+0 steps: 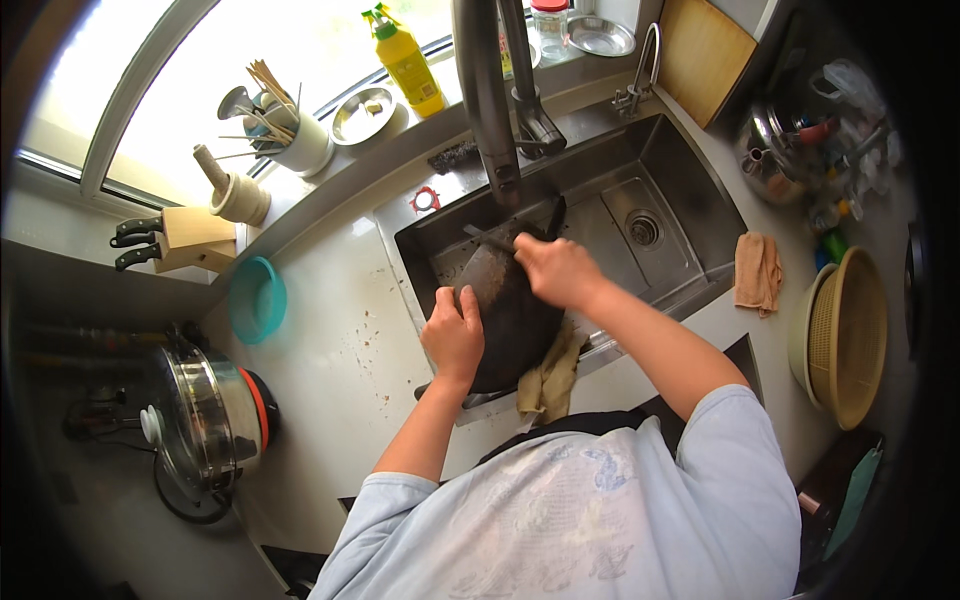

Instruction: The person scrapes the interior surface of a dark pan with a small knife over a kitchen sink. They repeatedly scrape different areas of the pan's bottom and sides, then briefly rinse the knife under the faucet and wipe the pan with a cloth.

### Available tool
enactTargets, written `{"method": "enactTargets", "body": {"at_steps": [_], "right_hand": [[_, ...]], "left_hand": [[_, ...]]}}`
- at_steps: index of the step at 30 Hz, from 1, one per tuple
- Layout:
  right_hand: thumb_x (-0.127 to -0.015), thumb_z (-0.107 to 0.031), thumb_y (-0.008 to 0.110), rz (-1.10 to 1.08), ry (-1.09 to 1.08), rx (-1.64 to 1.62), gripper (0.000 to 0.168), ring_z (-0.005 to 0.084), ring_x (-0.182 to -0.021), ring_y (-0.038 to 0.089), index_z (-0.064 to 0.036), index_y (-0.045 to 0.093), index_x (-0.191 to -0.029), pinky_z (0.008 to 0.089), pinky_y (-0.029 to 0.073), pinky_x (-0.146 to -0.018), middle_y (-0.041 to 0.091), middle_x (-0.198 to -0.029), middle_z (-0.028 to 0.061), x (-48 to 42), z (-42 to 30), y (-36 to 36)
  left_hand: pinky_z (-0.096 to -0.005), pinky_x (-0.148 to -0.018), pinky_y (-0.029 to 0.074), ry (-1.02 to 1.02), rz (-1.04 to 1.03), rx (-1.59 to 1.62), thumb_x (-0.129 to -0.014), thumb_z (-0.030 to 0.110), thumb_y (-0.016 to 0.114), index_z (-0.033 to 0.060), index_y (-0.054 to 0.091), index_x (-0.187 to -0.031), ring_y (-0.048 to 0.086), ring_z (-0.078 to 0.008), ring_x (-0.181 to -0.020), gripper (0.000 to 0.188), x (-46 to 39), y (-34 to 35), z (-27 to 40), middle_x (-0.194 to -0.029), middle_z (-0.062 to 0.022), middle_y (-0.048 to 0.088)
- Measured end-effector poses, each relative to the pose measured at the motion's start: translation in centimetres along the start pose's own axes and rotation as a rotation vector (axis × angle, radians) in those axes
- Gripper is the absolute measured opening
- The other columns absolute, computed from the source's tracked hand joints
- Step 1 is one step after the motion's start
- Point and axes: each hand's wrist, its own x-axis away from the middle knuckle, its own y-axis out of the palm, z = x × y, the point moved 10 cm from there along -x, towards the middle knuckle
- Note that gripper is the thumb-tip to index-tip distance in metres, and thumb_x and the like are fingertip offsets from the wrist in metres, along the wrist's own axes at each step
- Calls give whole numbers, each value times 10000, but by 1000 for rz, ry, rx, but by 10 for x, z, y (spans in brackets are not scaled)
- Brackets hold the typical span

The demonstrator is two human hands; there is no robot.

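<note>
A dark, round pan (517, 337) lies tilted over the near left edge of the steel sink (667, 300), its outer side up, with a brownish worn patch near the far rim. My left hand (454, 337) grips the pan's left edge, thumb and fingers at the rim. In my right hand (559, 270) is a thin tool with a flat metal blade (491, 238), possibly a knife or scraper, held against the patch. Its exact kind is unclear. A dark handle (556, 216) sticks up beyond my right hand. Beneath the pan's near right side hangs a yellowish cloth (551, 375).
Brown flakes (366, 330) are scattered on the left counter, near a teal bowl (257, 300) and a lidded steel pot (202, 420). The faucet (487, 97) arches over the sink. At right are a folded orange cloth (757, 270) and stacked baskets (847, 337). A knife block (195, 236) stands on the ledge.
</note>
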Motion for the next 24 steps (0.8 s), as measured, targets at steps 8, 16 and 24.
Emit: {"method": "enactTargets", "body": {"at_steps": [8, 16, 24], "right_hand": [[-949, -252, 527, 11, 63, 63, 102, 442, -739, 660, -150, 522, -962, 553, 529, -635, 664, -717, 207, 4, 7, -1], [-954, -245, 522, 33, 107, 15, 99, 436, -725, 661, -147, 531, -966, 554, 530, -628, 665, -715, 209, 10, 14, -2], [-954, -263, 514, 57, 93, -31, 113, 462, -787, 648, -150, 517, -959, 578, 514, -677, 663, -737, 219, 16, 11, 3]], "left_hand": [[-505, -556, 455, -23, -10, 9, -1000, 346, 498, 63, 578, -920, 622, -423, -644, 304, 4, 2, -1, -711, -188, 649], [-500, -545, 478, -13, -14, 6, -978, 325, 539, 63, 560, -932, 635, -421, -647, 267, 1, 2, 1, -744, -182, 663], [-496, -569, 462, -13, -6, 6, -1000, 332, 502, 61, 575, -915, 626, -416, -660, 293, -5, 1, 4, -724, -191, 650]]}}
